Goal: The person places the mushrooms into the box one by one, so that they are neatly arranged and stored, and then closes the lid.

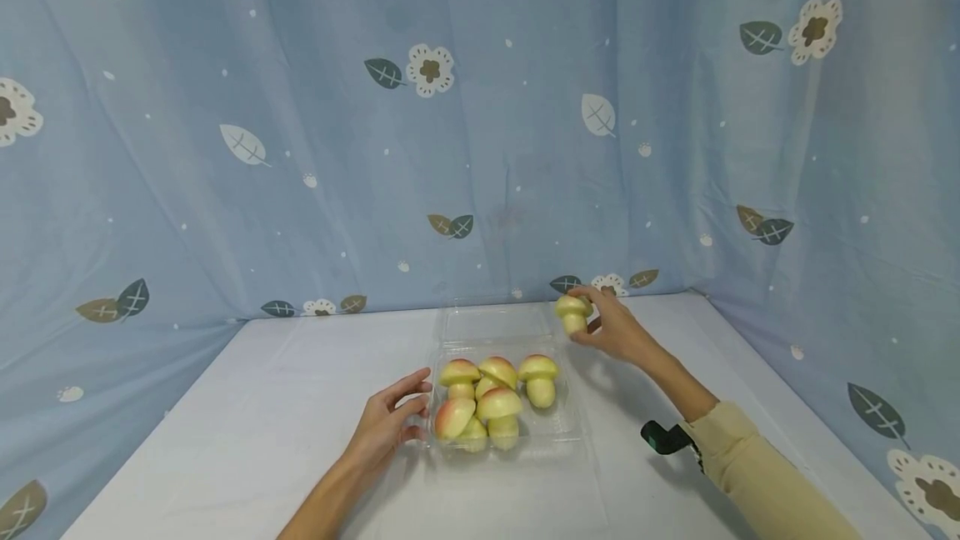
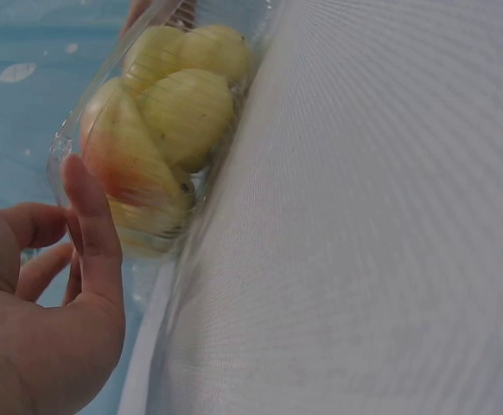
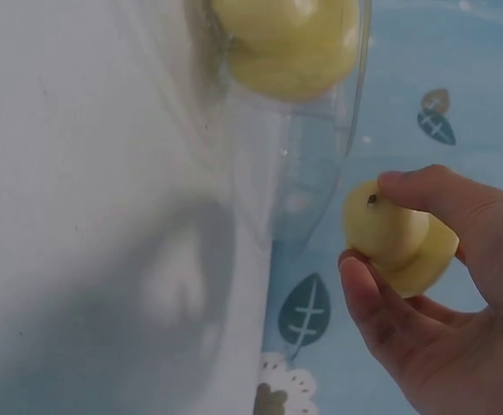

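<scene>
A clear plastic clamshell box point(image 1: 570, 427) lies open on the table, its lid point(image 1: 497, 325) flat behind it. Several yellow-pink toy mushrooms point(image 1: 495, 402) stand inside the box point(image 2: 66, 143). My right hand point(image 1: 611, 327) pinches one more yellow mushroom point(image 1: 572, 312) in the air, just right of the lid's far corner; the right wrist view shows thumb and fingers round that mushroom point(image 3: 398, 242). My left hand point(image 1: 390, 423) rests with relaxed fingers against the box's left side, holding nothing. Its thumb point(image 2: 96, 233) lies by the box wall.
The table point(image 1: 240, 423) is covered with a white cloth. A blue curtain with leaves and flowers point(image 1: 450, 148) closes the back and both sides. A dark wrist strap point(image 1: 663, 437) sits on my right forearm.
</scene>
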Available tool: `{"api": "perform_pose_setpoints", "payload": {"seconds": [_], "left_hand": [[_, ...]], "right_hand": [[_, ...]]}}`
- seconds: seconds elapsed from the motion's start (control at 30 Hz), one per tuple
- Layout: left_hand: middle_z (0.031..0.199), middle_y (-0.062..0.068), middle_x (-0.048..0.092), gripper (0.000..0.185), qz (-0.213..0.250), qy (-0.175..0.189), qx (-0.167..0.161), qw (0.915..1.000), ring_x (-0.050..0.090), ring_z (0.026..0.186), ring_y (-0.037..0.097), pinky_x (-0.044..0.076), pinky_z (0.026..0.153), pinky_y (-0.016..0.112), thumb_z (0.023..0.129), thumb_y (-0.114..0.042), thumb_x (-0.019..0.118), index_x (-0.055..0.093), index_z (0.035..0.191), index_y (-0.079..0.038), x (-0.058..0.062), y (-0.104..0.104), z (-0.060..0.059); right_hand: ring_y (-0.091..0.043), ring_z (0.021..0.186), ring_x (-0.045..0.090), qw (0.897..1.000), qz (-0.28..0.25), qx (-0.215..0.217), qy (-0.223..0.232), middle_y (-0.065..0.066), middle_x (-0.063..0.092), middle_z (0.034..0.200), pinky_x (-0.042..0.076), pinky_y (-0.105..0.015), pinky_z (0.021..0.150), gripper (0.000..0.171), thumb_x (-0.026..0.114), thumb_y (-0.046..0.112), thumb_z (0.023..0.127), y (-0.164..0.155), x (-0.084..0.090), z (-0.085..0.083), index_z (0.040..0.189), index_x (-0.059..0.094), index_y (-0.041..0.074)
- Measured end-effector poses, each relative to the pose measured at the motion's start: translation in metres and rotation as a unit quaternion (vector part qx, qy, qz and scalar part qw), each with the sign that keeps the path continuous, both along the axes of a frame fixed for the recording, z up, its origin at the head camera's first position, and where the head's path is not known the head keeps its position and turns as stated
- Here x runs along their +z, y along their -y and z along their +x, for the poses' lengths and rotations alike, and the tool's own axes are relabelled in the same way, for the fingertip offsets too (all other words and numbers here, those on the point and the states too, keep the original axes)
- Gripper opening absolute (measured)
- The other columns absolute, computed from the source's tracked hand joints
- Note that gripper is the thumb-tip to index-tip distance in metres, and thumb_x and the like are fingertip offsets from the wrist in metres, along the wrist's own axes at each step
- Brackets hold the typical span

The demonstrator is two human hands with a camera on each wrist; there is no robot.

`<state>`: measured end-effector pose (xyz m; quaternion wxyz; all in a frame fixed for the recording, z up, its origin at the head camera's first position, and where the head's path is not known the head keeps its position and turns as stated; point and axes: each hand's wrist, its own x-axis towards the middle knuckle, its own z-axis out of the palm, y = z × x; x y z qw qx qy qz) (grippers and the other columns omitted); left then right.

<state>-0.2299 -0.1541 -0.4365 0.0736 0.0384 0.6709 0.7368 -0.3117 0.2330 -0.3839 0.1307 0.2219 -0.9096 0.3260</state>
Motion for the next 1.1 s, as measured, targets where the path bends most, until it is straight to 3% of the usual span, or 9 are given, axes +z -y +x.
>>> {"api": "perform_pose_setpoints", "payload": {"seconds": [0.6,1.1], "left_hand": [[0.128,0.009,0.051,0.053,0.002,-0.007,0.0,1.0,0.055,0.081,0.01,0.054,0.054,0.022,0.093,-0.007,0.062,0.048,0.144,-0.007,-0.002,0.001,-0.002],[0.128,0.01,0.052,0.053,0.0,0.001,-0.003,1.0,0.055,0.081,0.01,0.054,0.056,0.022,0.094,-0.008,0.063,0.048,0.145,-0.007,0.001,0.0,0.001]], "right_hand": [[-0.016,0.082,0.066,0.998,-0.005,0.059,-0.015,-0.016,0.049,0.135,0.058,-0.025,0.069,0.07,0.079,0.012,0.082,0.008,0.007,0.033,0.143,0.044,0.015],[-0.015,0.083,0.065,0.998,0.013,0.057,-0.013,-0.013,0.048,0.134,0.055,-0.02,0.063,0.07,0.079,0.013,0.082,0.015,0.009,0.058,0.143,0.045,0.02]]}}
